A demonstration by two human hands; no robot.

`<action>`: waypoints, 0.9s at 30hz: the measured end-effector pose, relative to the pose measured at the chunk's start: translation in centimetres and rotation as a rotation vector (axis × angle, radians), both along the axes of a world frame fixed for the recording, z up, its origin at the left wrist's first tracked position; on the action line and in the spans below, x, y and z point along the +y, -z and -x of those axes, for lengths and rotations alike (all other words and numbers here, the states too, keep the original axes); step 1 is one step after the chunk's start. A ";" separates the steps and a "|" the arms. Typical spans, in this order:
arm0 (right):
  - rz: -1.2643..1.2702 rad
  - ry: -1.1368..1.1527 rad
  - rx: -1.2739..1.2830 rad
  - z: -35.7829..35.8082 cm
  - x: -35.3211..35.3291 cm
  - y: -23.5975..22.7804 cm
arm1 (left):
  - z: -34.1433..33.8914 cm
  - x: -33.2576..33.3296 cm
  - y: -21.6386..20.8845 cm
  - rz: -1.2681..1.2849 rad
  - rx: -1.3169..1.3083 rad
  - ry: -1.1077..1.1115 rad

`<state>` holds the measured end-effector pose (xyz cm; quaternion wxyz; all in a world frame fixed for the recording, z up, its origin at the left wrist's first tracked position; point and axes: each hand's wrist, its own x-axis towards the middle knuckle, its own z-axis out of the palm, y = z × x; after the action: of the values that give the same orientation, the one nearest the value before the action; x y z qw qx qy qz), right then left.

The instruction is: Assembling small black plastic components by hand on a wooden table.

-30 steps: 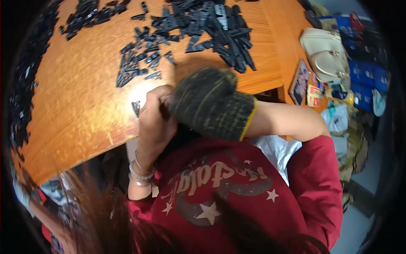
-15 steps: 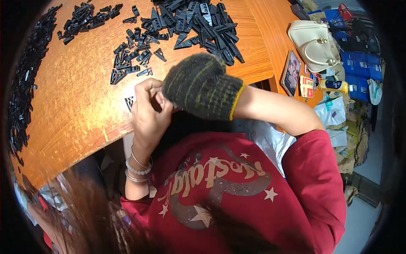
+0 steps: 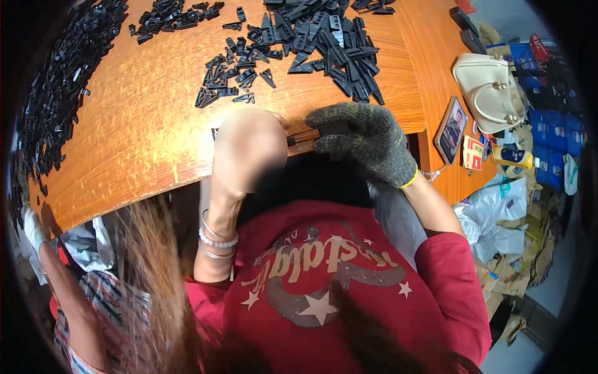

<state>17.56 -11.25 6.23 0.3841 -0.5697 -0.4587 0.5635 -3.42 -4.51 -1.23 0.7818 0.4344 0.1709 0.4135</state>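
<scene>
My left hand, bare and with bracelets at the wrist, is at the table's near edge. A blur covers its palm and most of its fingers, so their grip is hidden. To its right, my right hand wears a dark knitted glove with a yellow cuff. Its fingers and thumb curve around a dark piece, seemingly black plastic, that points toward the left hand. Just beyond my hands lie small black plastic clips. Longer black wedge-shaped pieces are heaped farther right.
More black parts cover the wooden table's left side, with another pile at the back. A cream handbag, a phone and a yellow bottle sit at right. Another person's arm shows at lower left.
My gloved hand has drawn away to the right from my left hand, and its fingers have turned leftward. The whole view has shifted, bringing another person's arm more into sight at lower left.
</scene>
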 end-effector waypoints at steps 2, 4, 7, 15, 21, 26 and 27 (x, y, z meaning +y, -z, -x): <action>0.120 0.055 0.122 -0.2 -0.1 -0.1 | -0.5 -0.2 -0.8 0.092 0.125 0.057; 0.140 0.028 0.090 -0.5 -0.4 0.1 | -1.1 -0.4 -1.5 0.239 0.164 0.198; 0.151 -0.008 0.052 -0.3 -0.6 0.0 | -2.0 -0.6 -0.9 0.283 0.112 0.203; -0.260 -0.183 -0.924 -2.1 -3.8 -2.3 | -5.0 -0.1 -2.7 -0.010 0.469 0.160; 0.074 0.786 -0.985 -9.5 -16.9 -5.6 | -8.9 4.9 -1.9 -1.198 1.078 -0.451; 1.184 -0.196 -1.264 -12.6 -21.6 -8.2 | -9.3 5.3 -1.7 -1.276 1.127 -0.433; 1.073 -0.090 -1.299 -13.1 -22.4 -7.9 | -8.9 5.3 -1.7 -1.289 1.099 -0.448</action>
<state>30.70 -33.65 14.11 -0.3015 -0.8671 -0.2809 0.2799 5.51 0.75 0.47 0.0914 0.8856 0.3376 0.3056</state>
